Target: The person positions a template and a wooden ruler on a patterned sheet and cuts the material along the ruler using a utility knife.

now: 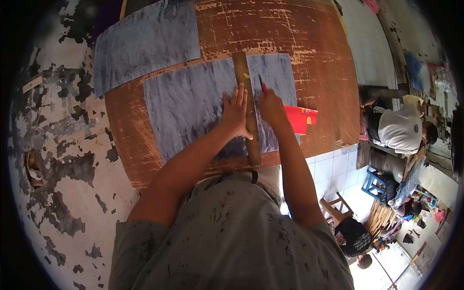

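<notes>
A mottled blue-grey sheet [188, 108] lies on the worn brown table. Across it runs a long, narrow straightedge [252, 130], brownish and roughly in line with my view. My left hand [236, 113] presses flat with fingers spread, its fingertips and thumb on the straightedge and the palm beside it. Just right of the straightedge, my right hand [271, 107] is closed around a red cutter knife [263, 87], its dark, slim tip pointing away from me over the sheet. Part of the knife is hidden in my fist. A red packet or paper [297, 118] lies beside my right wrist.
Another blue-grey sheet [150, 43] lies at the far left of the scratched brown table [324, 72]. A peeling wall [67, 193] is close on the left. To the right are people [398, 129], a wooden stool [337, 208] and a blue stool [371, 183].
</notes>
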The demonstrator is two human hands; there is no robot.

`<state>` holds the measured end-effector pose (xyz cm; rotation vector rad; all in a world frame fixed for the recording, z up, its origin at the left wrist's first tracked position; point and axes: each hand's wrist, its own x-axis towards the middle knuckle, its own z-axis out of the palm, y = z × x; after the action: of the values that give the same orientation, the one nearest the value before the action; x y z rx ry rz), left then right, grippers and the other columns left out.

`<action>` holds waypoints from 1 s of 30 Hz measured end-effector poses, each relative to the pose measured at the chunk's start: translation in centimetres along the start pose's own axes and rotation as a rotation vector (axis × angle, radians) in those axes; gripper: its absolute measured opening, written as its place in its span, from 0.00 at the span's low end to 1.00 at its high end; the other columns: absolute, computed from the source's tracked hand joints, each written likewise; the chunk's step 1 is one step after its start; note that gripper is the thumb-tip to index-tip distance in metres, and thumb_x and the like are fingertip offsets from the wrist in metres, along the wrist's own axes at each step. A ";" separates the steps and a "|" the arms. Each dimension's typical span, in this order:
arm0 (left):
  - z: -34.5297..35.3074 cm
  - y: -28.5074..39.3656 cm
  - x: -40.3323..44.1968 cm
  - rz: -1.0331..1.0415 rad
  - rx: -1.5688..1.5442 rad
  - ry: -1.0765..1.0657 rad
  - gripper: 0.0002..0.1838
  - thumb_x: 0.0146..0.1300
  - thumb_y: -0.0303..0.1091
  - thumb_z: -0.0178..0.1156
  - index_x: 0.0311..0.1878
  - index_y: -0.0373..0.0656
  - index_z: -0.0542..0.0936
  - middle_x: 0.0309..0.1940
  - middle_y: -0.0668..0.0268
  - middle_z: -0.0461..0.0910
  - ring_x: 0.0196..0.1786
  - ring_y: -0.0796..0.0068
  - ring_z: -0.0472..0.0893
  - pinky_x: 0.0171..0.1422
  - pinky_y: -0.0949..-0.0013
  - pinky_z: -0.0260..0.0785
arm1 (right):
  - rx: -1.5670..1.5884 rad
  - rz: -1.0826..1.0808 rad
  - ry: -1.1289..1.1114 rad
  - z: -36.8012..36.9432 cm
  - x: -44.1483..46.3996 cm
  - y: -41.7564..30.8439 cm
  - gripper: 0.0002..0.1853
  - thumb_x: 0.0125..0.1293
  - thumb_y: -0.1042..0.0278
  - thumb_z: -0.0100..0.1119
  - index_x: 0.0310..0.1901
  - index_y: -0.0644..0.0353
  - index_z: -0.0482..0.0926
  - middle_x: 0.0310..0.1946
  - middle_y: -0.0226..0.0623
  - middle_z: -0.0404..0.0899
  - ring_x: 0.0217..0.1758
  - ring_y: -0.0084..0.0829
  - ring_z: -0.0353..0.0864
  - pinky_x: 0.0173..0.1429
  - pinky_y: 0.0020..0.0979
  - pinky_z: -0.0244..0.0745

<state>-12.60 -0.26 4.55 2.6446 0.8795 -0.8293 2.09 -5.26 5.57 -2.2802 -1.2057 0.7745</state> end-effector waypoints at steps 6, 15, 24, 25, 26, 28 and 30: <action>0.1 -0.1 0.0 -0.002 -0.019 0.005 0.95 0.33 0.84 0.78 0.87 0.25 0.37 0.88 0.34 0.27 0.91 0.37 0.28 0.86 0.20 0.36 | -0.313 -0.303 -0.128 3.9 10.0 -1.5 0.16 0.77 0.64 0.53 0.45 0.70 0.84 0.48 0.71 0.83 0.49 0.67 0.88 0.52 0.58 0.84; 0.3 0.0 0.0 -0.005 -0.001 0.019 0.93 0.33 0.84 0.77 0.87 0.25 0.39 0.88 0.35 0.30 0.91 0.38 0.33 0.85 0.19 0.39 | -0.256 -0.200 -0.102 4.3 11.1 -2.5 0.15 0.71 0.65 0.58 0.44 0.71 0.87 0.51 0.71 0.83 0.52 0.66 0.89 0.54 0.52 0.87; 0.3 -0.1 0.0 -0.010 -0.009 0.032 0.93 0.32 0.83 0.78 0.87 0.26 0.41 0.89 0.36 0.30 0.91 0.39 0.33 0.85 0.21 0.40 | -0.552 -0.369 -0.262 3.5 9.0 -1.4 0.15 0.70 0.65 0.60 0.45 0.71 0.88 0.46 0.66 0.86 0.51 0.59 0.90 0.52 0.50 0.87; 0.3 0.0 -0.1 -0.020 -0.016 0.025 0.93 0.31 0.82 0.79 0.88 0.28 0.40 0.89 0.37 0.29 0.91 0.40 0.32 0.86 0.22 0.39 | -0.518 -0.368 -0.253 4.1 8.5 -0.4 0.15 0.70 0.66 0.61 0.44 0.71 0.88 0.45 0.65 0.86 0.49 0.59 0.89 0.52 0.50 0.87; 0.3 0.1 -0.1 -0.020 -0.019 0.024 0.93 0.31 0.82 0.79 0.88 0.28 0.40 0.89 0.37 0.29 0.91 0.40 0.32 0.86 0.22 0.39 | -0.485 -0.369 -0.244 4.6 8.4 0.3 0.14 0.69 0.66 0.61 0.44 0.70 0.88 0.45 0.64 0.86 0.48 0.59 0.89 0.51 0.49 0.88; 0.2 0.0 0.0 -0.009 -0.013 0.007 0.93 0.32 0.83 0.79 0.88 0.28 0.40 0.89 0.37 0.28 0.91 0.39 0.31 0.86 0.22 0.39 | -0.456 -0.343 -0.248 3.8 6.4 0.0 0.13 0.68 0.67 0.62 0.43 0.70 0.87 0.45 0.63 0.86 0.48 0.59 0.89 0.51 0.49 0.87; 0.2 0.0 0.1 -0.014 -0.015 0.015 0.93 0.32 0.83 0.79 0.88 0.28 0.40 0.89 0.37 0.28 0.91 0.39 0.31 0.86 0.22 0.39 | -0.430 -0.308 -0.253 3.0 4.2 0.0 0.13 0.67 0.68 0.63 0.43 0.70 0.87 0.44 0.62 0.86 0.47 0.60 0.89 0.51 0.50 0.87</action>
<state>-12.61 -0.27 4.33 2.6384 0.9051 -0.8043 2.05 -1.38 2.21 -2.2751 -1.9486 0.7573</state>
